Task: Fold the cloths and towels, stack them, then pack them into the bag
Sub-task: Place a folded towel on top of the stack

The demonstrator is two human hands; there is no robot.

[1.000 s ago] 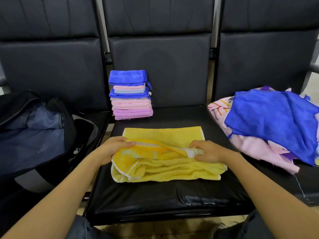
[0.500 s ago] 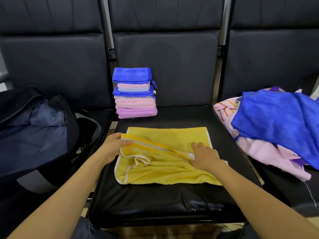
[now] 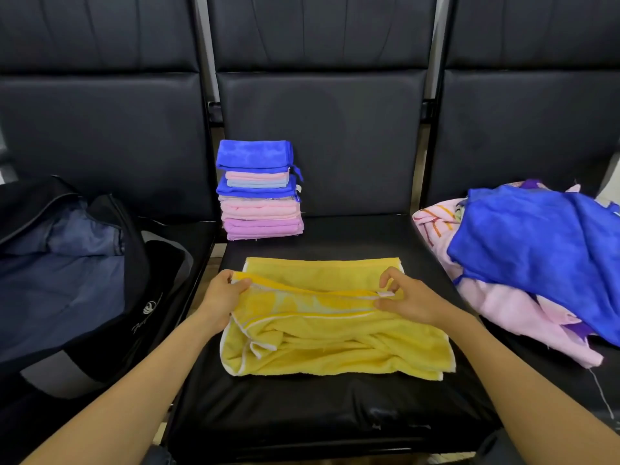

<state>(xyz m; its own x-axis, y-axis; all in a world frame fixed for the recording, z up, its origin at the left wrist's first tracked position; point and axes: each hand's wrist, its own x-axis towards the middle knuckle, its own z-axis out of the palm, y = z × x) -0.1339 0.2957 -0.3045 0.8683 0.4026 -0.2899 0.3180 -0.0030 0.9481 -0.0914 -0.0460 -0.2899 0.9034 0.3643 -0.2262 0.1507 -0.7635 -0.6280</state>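
Note:
A yellow towel lies half folded and rumpled on the middle black seat. My left hand pinches its upper hem at the left corner. My right hand pinches the same hem at the right corner, by a small white label. The hem is stretched taut between both hands, a little above the flat far layer. Behind, against the backrest, stands a stack of folded cloths in blue, pink and purple. An open black bag with a blue lining sits on the left seat.
A loose heap of unfolded cloths, blue on top of pink, covers the right seat and reaches the edge of the middle seat. Black backrests close off the far side.
Both hands have lifted the towel's hem and drawn it taut toward the far edge. My right hand, earlier flat on the towel, now pinches the corner.

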